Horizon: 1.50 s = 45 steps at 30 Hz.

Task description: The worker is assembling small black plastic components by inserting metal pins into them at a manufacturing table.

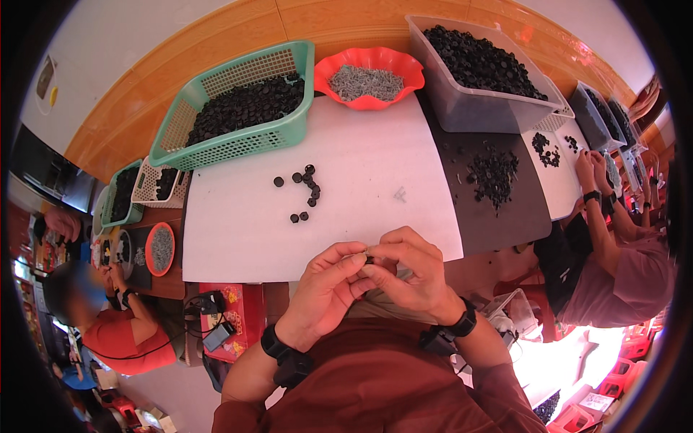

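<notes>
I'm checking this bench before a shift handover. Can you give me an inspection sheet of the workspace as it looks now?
Surface: white sheet over the table, dark mat on its right part.
Job's things: small black part pinched between left hand and right hand; loose black caps on the sheet.
Clutter: green basket and clear bin of black parts, red bowl of grey pieces, black pile on the mat.
Hands: both closed on the part, wrist bands worn.
Cables: black leads below the table edge.
Surroundings: other people working at neighbouring tables.
</notes>
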Available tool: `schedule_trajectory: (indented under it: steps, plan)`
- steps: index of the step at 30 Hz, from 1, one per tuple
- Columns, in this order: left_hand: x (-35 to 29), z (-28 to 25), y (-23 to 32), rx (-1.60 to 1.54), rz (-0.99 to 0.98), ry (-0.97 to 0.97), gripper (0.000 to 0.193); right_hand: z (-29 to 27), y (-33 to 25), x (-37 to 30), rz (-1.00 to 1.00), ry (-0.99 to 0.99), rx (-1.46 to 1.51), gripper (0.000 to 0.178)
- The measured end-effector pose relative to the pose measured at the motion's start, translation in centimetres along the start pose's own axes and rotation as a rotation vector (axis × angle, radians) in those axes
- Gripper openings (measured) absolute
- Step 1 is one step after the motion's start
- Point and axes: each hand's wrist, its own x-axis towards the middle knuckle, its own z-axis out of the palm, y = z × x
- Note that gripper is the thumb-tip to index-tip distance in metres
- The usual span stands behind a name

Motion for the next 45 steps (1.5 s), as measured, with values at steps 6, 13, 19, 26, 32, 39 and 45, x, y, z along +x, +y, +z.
schedule_trajectory:
  steps: [6, 13, 19, 26, 32, 39, 45]
  plan:
    - [0.2, -0.1, 0.0, -0.011, 0.018, 0.032, 0.015, 0.4, 0.6, 0.1, -0.061, 0.037, -0.083, 0.022]
    - [-0.1, 0.2, 0.3, -0.029, 0.085, 0.069, 0.015, 1.1, 0.5, 0.5, -0.176, 0.072, -0.244, 0.025]
    - [-0.2, 0.0, 0.4, 0.022, 0.136, 0.029, 0.019, 1.4, 0.6, 0.7, -0.221, 0.055, -0.354, 0.026]
    - [0.0, 0.0, 2.6, 0.545, 0.362, 0.144, 0.027, 1.1, 0.9, 0.8, -0.163, 0.072, -0.306, 0.028]
    - [3.4, -5.1, 9.7, 1.264, 0.633, 0.499, 0.024, 0.7, 1.5, 0.8, -0.131, 0.145, -0.185, 0.024]
    - [5.5, -6.3, 12.9, 1.724, 0.648, 0.452, 0.026, 0.5, 1.2, 0.9, -0.099, 0.132, -0.162, 0.024]
    - [5.6, -7.0, 12.9, 1.65, 0.672, 0.364, 0.018, 0.3, 1.5, 0.6, -0.075, 0.134, -0.124, 0.026]
